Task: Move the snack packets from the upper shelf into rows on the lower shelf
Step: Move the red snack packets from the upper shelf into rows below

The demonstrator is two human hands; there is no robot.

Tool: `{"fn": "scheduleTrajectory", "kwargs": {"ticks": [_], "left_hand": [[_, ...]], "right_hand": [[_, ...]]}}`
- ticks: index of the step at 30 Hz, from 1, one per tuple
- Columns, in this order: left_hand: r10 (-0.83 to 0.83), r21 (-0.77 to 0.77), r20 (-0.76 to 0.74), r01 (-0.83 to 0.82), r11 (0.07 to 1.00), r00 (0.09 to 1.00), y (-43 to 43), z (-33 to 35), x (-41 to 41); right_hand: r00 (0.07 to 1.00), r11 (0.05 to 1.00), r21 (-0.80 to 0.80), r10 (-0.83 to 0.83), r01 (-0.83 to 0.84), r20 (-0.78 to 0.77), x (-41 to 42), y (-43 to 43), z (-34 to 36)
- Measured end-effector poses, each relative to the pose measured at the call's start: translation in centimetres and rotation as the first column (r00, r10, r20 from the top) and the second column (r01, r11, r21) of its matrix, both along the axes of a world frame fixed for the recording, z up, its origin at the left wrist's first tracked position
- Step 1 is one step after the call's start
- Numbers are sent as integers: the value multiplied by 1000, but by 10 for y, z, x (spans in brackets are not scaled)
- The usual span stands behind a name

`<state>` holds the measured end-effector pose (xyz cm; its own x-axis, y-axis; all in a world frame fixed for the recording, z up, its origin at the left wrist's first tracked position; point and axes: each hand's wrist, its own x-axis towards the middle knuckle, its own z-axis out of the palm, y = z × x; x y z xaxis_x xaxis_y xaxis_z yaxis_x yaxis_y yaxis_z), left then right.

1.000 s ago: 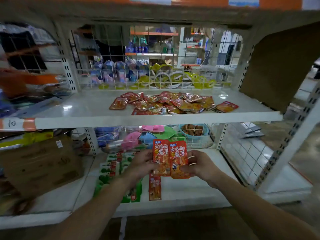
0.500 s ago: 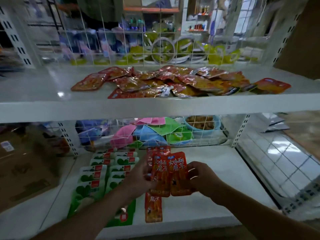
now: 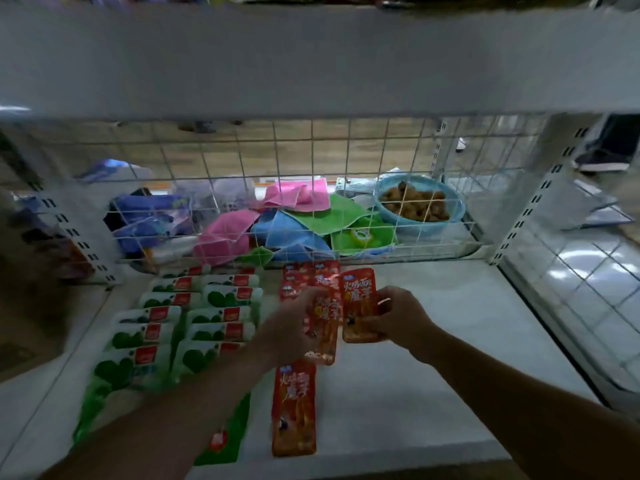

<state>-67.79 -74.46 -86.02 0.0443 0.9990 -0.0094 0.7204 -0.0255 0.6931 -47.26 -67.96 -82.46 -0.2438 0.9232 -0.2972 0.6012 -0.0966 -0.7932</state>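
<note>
Both my hands are low over the white lower shelf (image 3: 433,375). My left hand (image 3: 291,327) grips one orange-red snack packet (image 3: 325,327), held upright over a row of like packets. My right hand (image 3: 398,317) holds a second orange-red packet (image 3: 358,303) just right of the first, side by side. Behind them, several orange-red packets (image 3: 304,277) lie in a row running to the wire back, and one more lies flat near the front edge (image 3: 294,410). The upper shelf shows only its front lip (image 3: 311,64); the packets on it are hidden.
Two rows of green-and-white packets (image 3: 194,323) fill the shelf left of the orange row. A wire grid (image 3: 311,188) closes the back, with coloured cloths (image 3: 287,230) and a blue bowl (image 3: 419,206) behind it. A perforated upright (image 3: 530,209) stands at right.
The view has dropped and moved closer, so the upper shelf's packets left sight. Both hands carried their two packets down and toward the back of the orange row.
</note>
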Motion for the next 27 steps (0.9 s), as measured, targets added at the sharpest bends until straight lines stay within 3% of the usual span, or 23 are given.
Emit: {"fn": "scheduleTrajectory", "kwargs": {"ticks": [2, 7, 12, 15, 20, 27], "left_hand": [[30, 40, -61, -27, 999, 998, 11, -13, 4], [136, -41, -122, -142, 989, 983, 29, -12, 13], [85, -1, -448, -95, 995, 890, 44, -10, 18], [95, 15, -536, -103, 995, 839, 50, -17, 21], [82, 16, -608, -91, 996, 790, 53, -26, 19], [59, -26, -607, -94, 995, 793, 54, -30, 17]], "right_hand": [[1000, 1000, -3, -24, 24, -8, 3, 0, -11], [998, 997, -65, -52, 50, -26, 10, -4, -30], [997, 996, -57, -69, 67, -37, 13, -1, -34], [995, 995, -66, -80, 77, -50, 13, 2, -34], [994, 993, -84, -86, 80, -71, 15, 4, -37], [996, 994, -76, -86, 83, -30, 14, 4, -42]]}}
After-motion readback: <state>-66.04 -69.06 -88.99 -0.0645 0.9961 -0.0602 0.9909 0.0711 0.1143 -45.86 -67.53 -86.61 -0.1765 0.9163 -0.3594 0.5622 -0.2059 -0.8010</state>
